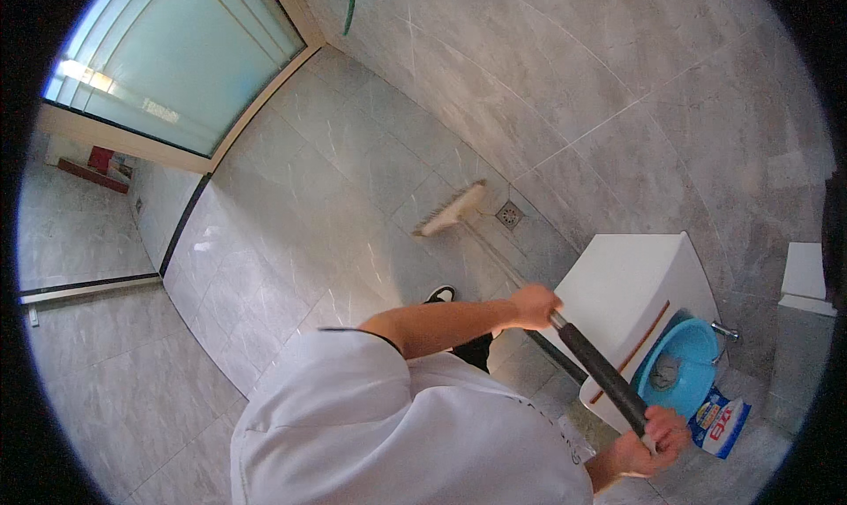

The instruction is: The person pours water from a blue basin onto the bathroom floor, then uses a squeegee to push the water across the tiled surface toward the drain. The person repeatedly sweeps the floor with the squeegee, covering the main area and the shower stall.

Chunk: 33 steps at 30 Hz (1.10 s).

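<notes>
My left hand (536, 306) grips the metal pole of a long-handled floor brush. My right hand (652, 442) is closed around the top end of the same handle (602, 373), just past its black foam sleeve. The pole slants away from me to the pale brush head (453, 210), which is at the grey tiled floor and slightly blurred, bristles facing away to the left. A square metal floor drain (509, 215) lies just right of the head.
A white fixture (622, 267) stands under the pole, with a brown stick (630, 353) on it. Beside it are a light-blue plastic basin (685, 373), a metal tap (726, 331) and a blue-and-white printed bag (720, 424). A frosted glass door (198, 62) stands at upper left. My shoe (442, 294) shows below the brush.
</notes>
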### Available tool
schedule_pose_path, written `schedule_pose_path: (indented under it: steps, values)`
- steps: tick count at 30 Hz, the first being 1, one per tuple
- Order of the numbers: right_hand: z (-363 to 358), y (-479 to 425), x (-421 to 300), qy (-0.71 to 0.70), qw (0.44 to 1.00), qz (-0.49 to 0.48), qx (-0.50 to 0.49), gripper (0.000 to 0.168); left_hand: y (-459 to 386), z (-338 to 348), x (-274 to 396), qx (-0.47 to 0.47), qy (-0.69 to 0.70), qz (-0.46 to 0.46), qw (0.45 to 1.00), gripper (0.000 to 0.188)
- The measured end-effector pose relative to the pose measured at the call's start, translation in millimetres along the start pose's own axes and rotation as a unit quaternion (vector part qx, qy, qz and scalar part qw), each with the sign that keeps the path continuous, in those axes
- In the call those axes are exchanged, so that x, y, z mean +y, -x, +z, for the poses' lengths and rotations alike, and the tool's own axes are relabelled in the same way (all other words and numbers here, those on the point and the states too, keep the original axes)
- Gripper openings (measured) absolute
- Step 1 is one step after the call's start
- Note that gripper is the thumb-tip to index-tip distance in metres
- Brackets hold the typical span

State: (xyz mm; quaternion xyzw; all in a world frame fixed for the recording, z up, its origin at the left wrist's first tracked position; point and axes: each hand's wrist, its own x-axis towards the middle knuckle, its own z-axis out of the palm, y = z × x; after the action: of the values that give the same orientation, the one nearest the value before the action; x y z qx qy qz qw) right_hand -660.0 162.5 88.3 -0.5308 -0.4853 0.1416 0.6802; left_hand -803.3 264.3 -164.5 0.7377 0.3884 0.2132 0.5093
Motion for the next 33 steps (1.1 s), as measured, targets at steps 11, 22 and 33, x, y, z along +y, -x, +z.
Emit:
schedule_pose_path:
  steps: [11, 22, 33]
  values:
    - [71, 55, 63, 0.162, 0.958, -0.119, -0.204, 0.010, 102, -32, -130, 0.071, -0.025, -0.098, 0.992, 0.016]
    - [13, 137, 37, -0.230, 0.938, 0.259, -0.005, 0.015, 166, -38, -104, -0.035, -0.219, -0.136, 0.966, 0.015]
    - [-216, 330, -151, -0.048, 0.920, 0.104, 0.374, 0.009, 232, 195, 55, -0.357, -0.174, 0.153, 0.905, 0.016]
